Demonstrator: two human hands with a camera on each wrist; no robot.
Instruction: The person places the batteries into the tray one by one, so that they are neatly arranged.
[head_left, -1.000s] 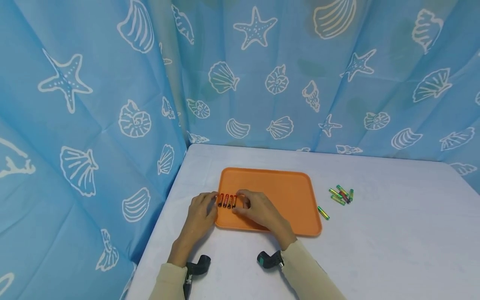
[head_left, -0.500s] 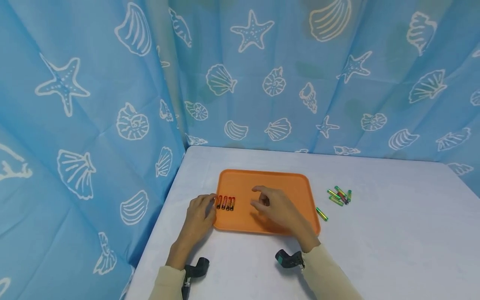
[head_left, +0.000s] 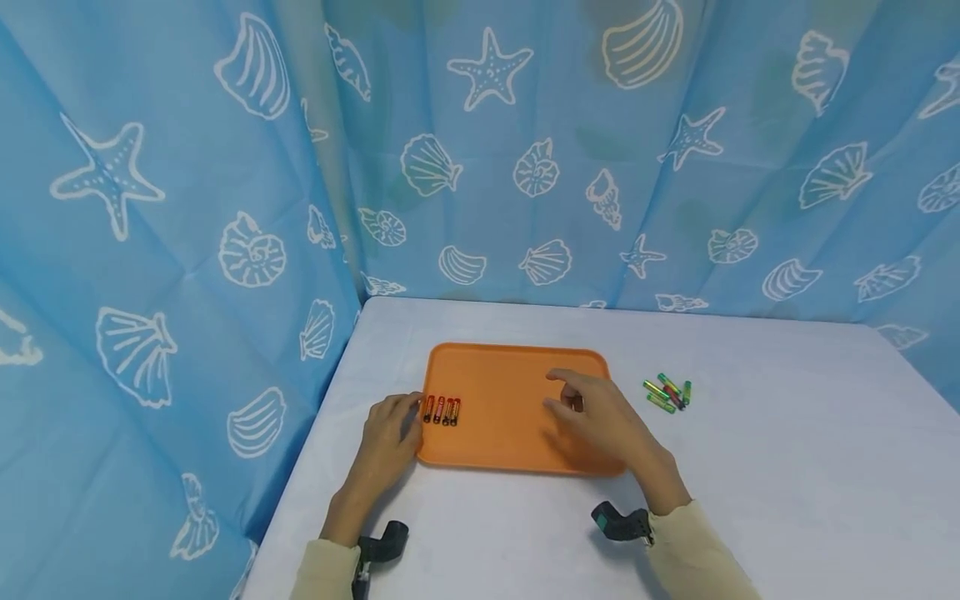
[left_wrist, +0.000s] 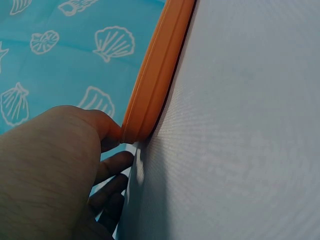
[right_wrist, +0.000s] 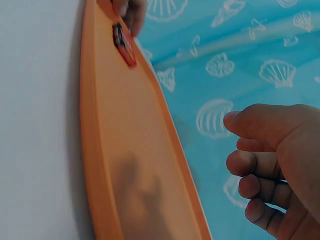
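Several red-and-black batteries [head_left: 442, 411] lie side by side in a row at the left end of an orange tray [head_left: 495, 467]. My left hand [head_left: 387, 437] rests at the tray's left rim beside that row, thumb and index finger apart. In the left wrist view its thumb touches the corner of the rim. Over the right part of the tray hovers my right hand [head_left: 602, 415], thumb and fingers bent and apart, holding nothing. The right wrist view shows the row of batteries [right_wrist: 124, 45] at the far end, close to my left hand [right_wrist: 131, 12].
To the right of the tray, a loose pile of green batteries [head_left: 661, 403] with a red one [head_left: 674, 397] among them lies on the white tablecloth [head_left: 787, 433]. A blue shell-print curtain [head_left: 480, 192] closes off the back and left of the table.
My right hand has moved right, away from the battery row, to the tray's right side. The lone green battery beside the tray is now hidden behind it. My left hand stays at the rim.
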